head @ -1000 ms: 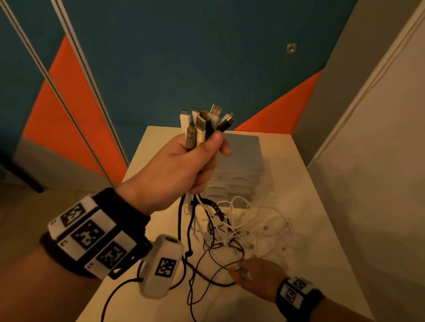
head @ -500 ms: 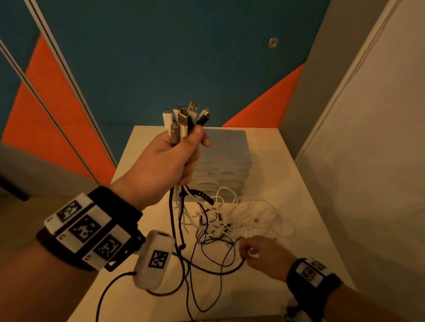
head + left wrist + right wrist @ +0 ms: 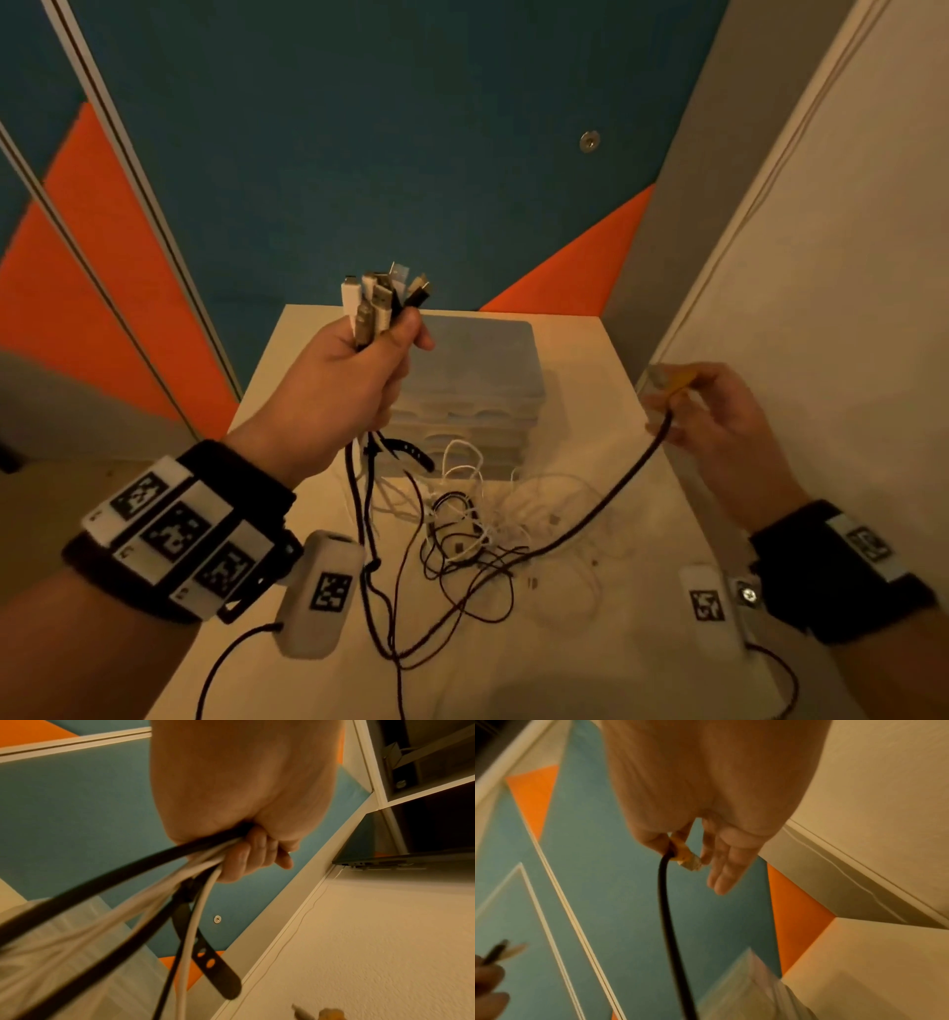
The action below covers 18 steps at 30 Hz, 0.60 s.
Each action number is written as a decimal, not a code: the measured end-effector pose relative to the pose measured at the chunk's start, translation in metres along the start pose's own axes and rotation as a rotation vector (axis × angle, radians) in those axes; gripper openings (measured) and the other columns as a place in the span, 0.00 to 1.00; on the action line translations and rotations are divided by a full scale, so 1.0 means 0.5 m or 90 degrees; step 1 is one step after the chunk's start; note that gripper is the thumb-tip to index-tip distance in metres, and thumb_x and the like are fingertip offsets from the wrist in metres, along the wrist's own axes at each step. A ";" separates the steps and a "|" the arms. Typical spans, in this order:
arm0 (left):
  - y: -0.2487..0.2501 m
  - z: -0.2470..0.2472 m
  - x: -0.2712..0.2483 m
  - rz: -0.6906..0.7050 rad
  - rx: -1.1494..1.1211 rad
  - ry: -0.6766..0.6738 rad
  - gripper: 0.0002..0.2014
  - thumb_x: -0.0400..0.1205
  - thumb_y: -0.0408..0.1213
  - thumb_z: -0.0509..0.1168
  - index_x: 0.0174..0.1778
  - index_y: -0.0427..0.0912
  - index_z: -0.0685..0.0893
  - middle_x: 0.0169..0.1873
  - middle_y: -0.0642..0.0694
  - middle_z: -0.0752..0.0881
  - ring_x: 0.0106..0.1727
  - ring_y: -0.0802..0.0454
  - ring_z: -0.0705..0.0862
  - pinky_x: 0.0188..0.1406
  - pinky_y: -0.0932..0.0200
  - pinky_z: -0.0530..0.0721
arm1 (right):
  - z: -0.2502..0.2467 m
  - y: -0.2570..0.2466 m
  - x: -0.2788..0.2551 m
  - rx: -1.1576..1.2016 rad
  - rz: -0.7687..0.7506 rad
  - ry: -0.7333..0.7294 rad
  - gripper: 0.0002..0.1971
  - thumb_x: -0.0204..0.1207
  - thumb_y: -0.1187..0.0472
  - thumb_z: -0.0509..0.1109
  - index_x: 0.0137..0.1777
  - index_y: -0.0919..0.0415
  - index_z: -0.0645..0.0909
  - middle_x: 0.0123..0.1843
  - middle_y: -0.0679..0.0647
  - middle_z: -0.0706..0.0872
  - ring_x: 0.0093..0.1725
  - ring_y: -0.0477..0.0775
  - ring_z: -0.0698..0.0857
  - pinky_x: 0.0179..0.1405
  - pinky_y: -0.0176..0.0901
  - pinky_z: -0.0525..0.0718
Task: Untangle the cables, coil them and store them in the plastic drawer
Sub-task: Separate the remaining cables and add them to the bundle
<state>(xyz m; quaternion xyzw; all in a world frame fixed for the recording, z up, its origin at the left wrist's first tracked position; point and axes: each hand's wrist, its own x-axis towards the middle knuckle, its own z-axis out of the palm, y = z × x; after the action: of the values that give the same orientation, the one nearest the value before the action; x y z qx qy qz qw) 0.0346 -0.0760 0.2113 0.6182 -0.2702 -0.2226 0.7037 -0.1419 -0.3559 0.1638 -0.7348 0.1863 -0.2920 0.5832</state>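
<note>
My left hand is raised over the table and grips a bundle of black and white cables; their plugs stick up out of the fist. The cables hang down into a tangle on the white table. My right hand is lifted at the right and pinches the orange plug of a black cable between thumb and forefinger, the other fingers straight. That cable runs taut down into the tangle. The frosted plastic drawer unit stands behind the tangle.
A white wall stands close on the right of the table. Blue and orange wall panels rise behind it. A black strap with holes hangs among the held cables. A laptop lies on a shelf seen in the left wrist view.
My right hand has risen from the tangle on the table up and to the right, pulling the orange-plugged black cable out taut. The left hand has kept its grip on the bundle.
</note>
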 end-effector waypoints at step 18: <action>-0.002 0.120 0.015 -0.038 -0.137 0.025 0.07 0.73 0.52 0.69 0.34 0.55 0.86 0.23 0.52 0.62 0.22 0.57 0.61 0.20 0.61 0.64 | 0.224 -0.135 -0.014 -0.030 -0.297 -0.161 0.16 0.78 0.68 0.68 0.58 0.46 0.81 0.59 0.49 0.85 0.56 0.56 0.87 0.51 0.62 0.87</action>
<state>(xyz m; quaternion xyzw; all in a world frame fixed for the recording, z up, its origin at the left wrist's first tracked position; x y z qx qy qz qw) 0.0011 -0.1262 0.2165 0.5509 -0.2126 -0.2589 0.7643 -0.0794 -0.2510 0.2106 -0.8018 -0.0557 -0.3196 0.5019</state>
